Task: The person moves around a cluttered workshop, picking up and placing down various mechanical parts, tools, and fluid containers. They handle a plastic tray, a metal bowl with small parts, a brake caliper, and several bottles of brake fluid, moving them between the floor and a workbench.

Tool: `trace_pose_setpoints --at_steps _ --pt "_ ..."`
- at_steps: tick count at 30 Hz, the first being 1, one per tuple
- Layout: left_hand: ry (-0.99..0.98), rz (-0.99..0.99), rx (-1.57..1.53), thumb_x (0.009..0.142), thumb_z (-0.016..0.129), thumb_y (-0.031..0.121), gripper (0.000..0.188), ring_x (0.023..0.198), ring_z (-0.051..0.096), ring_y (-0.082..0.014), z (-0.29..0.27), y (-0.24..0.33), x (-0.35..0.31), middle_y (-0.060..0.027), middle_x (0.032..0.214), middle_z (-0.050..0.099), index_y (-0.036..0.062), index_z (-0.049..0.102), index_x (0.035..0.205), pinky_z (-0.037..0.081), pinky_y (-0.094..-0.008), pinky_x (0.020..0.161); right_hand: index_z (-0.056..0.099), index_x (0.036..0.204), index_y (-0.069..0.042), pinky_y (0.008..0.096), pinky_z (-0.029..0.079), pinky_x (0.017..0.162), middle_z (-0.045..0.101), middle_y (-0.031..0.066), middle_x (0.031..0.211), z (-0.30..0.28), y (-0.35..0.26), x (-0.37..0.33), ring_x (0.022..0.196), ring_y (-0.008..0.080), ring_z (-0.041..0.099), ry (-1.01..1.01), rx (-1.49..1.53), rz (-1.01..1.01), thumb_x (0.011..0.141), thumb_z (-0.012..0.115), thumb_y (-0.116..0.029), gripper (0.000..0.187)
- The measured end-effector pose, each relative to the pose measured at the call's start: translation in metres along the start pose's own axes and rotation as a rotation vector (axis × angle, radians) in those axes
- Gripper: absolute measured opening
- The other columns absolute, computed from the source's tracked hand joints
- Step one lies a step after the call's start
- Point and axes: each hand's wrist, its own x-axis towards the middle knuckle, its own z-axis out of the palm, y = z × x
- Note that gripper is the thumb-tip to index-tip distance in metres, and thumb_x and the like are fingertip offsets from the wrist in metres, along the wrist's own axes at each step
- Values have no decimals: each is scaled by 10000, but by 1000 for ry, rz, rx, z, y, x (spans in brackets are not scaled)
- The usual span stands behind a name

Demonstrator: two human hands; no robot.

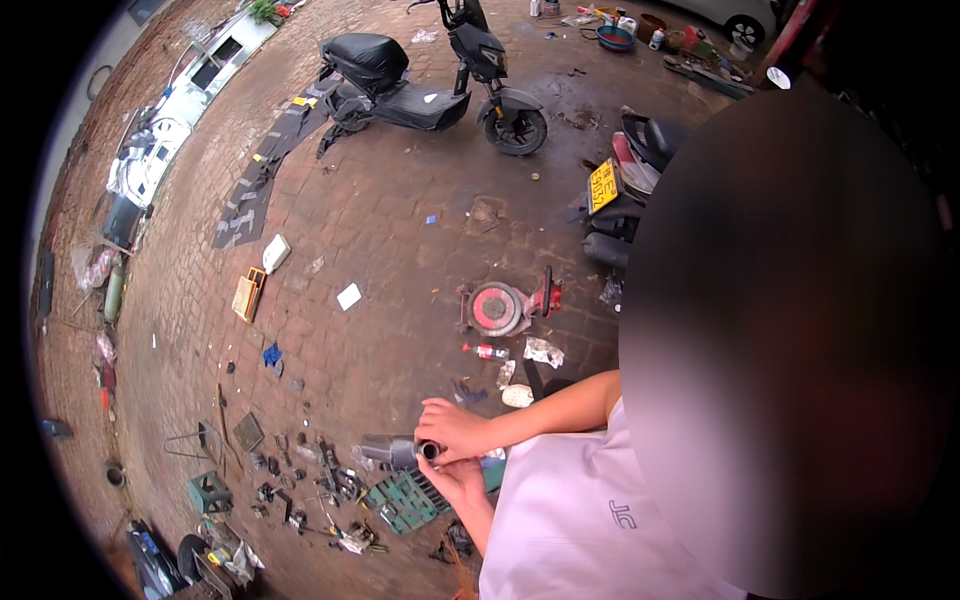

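My right hand (452, 428) curls over the top of a grey tubular piece (428, 451) whose round, dark open end points up. From below, my left hand (462, 482) pinches the rim of the same piece with its fingertips. A longer grey part (385, 450) extends left of the opening; I cannot tell whether it is joined to the tube. Just below my hands lies a green plastic tool case (408, 502) with slots. Several dark metal tools and parts (338, 478) are scattered to its left. A wide blurred patch hides the right side.
A low round red-and-grey stand (493, 308) sits ahead, near a red-labelled bottle (487, 352) and a white shoe (518, 396). Farther off stand a black scooter (420, 85) and a motorbike with a yellow plate (603, 186). An orange box (248, 294) and a green stool (208, 492) are left.
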Motion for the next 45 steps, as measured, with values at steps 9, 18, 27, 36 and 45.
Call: trace_pose_setpoints --at_steps 9,18,27,36,45 --pt "11 -36 45 863 520 459 511 1173 459 -195 -4 -4 -5 -44 1277 474 122 452 1241 379 -373 993 557 795 -59 450 320 993 535 92 778 4 -1 -12 880 286 510 44 60 69 571 726 -231 328" --pt "207 24 -30 913 419 460 494 1216 422 -213 -16 -19 -43 -53 1301 453 116 415 1268 354 -407 1010 591 900 -71 457 280 1033 572 75 874 21 -12 -35 961 257 513 -203 77 82 623 701 -228 337" --pt "316 166 -195 922 454 396 372 1035 525 -142 -33 -26 -50 -16 1109 548 121 488 1170 431 -308 883 589 901 -66 455 299 1018 562 87 861 29 -27 -18 925 268 528 -347 60 -30 594 724 -221 370" --pt "387 421 -366 923 475 377 323 852 560 -119 -71 -51 -66 -2 964 600 115 553 1094 435 -266 754 610 817 -52 422 354 935 582 95 791 77 -35 -5 865 281 543 -621 91 -171 559 744 -212 332" --pt "1239 612 -353 886 528 242 231 674 554 -74 -226 -222 -173 -6 841 610 69 632 997 425 -206 552 636 785 20 233 407 600 596 10 691 102 23 30 638 79 501 -575 154 482 713 728 -203 252"
